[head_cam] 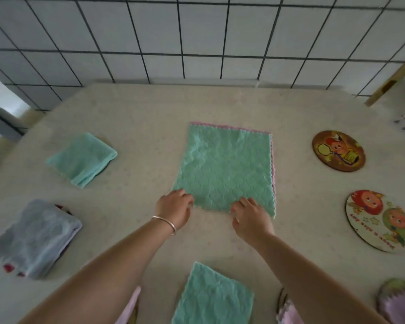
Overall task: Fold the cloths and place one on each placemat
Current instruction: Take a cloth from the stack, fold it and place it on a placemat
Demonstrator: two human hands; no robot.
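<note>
Left: two folded cloths (81,159) already placed. Centre table (138,127): green cloth (225,167) lies flat, left hand (174,208) and right hand (250,218) both pinching its near edge, fingers curled. Lift both corners evenly, carry to far edge, align before pressing; bare placemats (338,150) wait right.

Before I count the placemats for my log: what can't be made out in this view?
- Mats under the folded cloths on the left: the grey cloth shows only slivers beneath it; the aqua cloth shows just a dark edge.
- Bottom edge crops the near green cloth and the pink cloths.
- Fingertips of the left hand and right hand on the open cloth: grip blurred.
</note>
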